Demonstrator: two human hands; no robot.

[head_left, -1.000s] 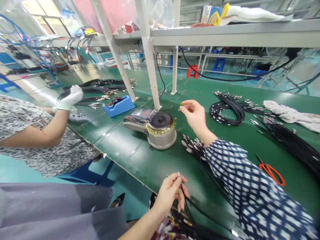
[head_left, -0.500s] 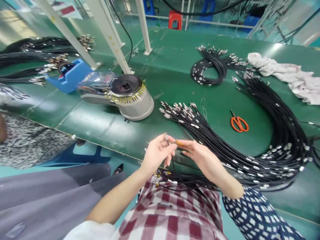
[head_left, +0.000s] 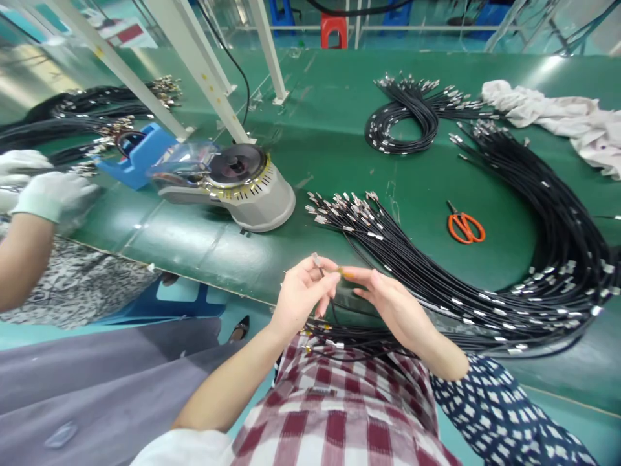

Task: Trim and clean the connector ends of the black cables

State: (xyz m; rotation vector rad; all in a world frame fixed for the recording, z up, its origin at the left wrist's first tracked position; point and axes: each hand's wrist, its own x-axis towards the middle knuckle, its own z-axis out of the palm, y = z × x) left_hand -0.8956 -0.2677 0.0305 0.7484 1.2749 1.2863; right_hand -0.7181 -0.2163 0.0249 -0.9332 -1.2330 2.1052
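My left hand (head_left: 301, 296) is closed on a thin black cable, whose silvery connector (head_left: 316, 259) sticks up above the fingers. My right hand (head_left: 395, 304) has its fingers stretched out towards the left fingertips. A small amber piece of tape (head_left: 346, 274) lies at its index fingertip, touching or very near the cable; the exact contact is too small to tell. Below both hands, several black cables (head_left: 369, 343) lie along the table edge above my lap, some with amber bits near their ends. A large bundle of black cables (head_left: 412, 259) with metal ends curves away beyond my right hand.
A grey tape dispenser (head_left: 266, 204) stands to the left, beside a blue tape holder (head_left: 145, 155). Orange-handled scissors (head_left: 466, 228), a coiled cable bundle (head_left: 402, 123) and a white cloth (head_left: 548, 113) lie on the green table. A co-worker's gloved hand (head_left: 53, 194) is at far left.
A co-worker's gloved hands have come into view at the far left. The view has shifted slightly; my two hands keep nearly the same pose at the cable.
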